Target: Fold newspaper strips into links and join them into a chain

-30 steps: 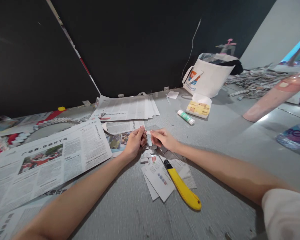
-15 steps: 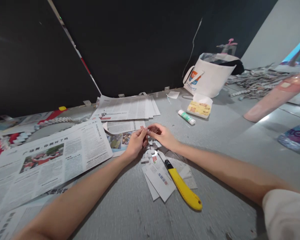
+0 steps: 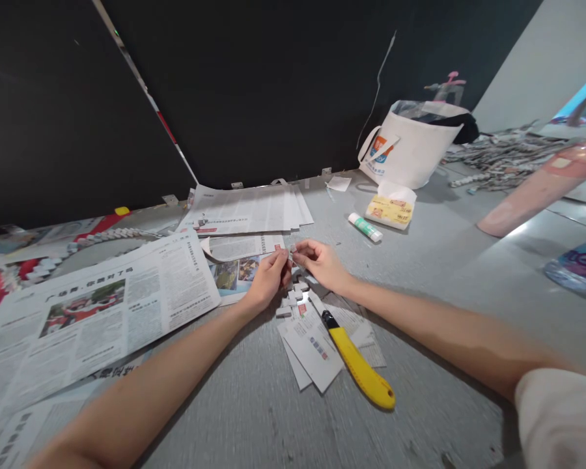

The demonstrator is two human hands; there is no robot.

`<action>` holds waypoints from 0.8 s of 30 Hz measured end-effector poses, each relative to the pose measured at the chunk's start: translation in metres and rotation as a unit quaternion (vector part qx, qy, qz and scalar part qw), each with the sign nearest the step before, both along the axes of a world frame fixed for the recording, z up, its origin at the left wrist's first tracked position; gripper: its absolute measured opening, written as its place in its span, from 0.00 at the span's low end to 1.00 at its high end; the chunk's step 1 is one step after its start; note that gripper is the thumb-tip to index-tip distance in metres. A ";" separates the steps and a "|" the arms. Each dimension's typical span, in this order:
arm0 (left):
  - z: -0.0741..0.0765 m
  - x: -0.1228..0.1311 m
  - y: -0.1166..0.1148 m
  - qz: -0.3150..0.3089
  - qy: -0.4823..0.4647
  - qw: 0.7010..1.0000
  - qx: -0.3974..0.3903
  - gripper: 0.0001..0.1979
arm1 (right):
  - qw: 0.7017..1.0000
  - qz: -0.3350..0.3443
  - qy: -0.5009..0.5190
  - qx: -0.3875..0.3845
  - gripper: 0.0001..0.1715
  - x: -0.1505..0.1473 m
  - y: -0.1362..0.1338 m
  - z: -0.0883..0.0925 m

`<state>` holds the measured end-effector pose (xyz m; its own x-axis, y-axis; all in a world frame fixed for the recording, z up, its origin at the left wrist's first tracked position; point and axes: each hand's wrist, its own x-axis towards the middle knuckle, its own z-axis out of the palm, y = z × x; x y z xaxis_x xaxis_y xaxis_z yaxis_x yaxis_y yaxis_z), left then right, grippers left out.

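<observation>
My left hand (image 3: 269, 279) and my right hand (image 3: 322, 266) meet fingertip to fingertip over the table, both closed in a pinch. Between them is a small folded paper piece (image 3: 293, 249), grey-white and partly hidden by the fingers. Just below lie several similar folded pieces (image 3: 284, 312) in a loose pile. Cut newspaper slips (image 3: 317, 357) fan out nearer to me. Across these slips rests a yellow utility knife (image 3: 364, 370), its blade out and pointing toward the pile.
Newspaper sheets (image 3: 141, 306) cover the left side, and a newspaper stack (image 3: 244, 207) lies by the dark wall. To the right are a glue stick (image 3: 364, 227), a tissue pack (image 3: 390, 207), a white bag (image 3: 410, 146) and a pink bottle (image 3: 532, 195). A folded-paper chain (image 3: 97, 241) lies far left.
My fingertips have drawn slightly apart, and the small folded paper piece now shows between them. The knife, slips and newspapers have stayed in place.
</observation>
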<state>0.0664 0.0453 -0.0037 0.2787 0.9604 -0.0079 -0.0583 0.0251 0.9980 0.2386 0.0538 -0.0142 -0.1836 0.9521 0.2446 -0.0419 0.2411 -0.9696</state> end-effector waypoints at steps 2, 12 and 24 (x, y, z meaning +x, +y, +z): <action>-0.001 0.000 0.001 0.016 -0.016 1.000 -0.008 0.24 | 0.999 -0.035 -0.008 0.017 0.17 0.000 -0.001 0.003; 0.003 0.000 0.000 0.029 -0.031 0.999 0.022 0.18 | 0.979 -0.082 -0.028 0.186 0.09 -0.001 -0.015 0.008; -0.007 0.000 0.004 0.023 0.008 0.999 0.024 0.27 | 0.973 -0.051 -0.038 0.223 0.06 0.000 -0.016 0.006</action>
<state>0.0661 0.0491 -0.0103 0.2335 0.9717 0.0354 -0.0428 -0.0261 0.9987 0.2383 0.0373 -0.0086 -0.1283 0.7682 0.6272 0.0724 0.6380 -0.7666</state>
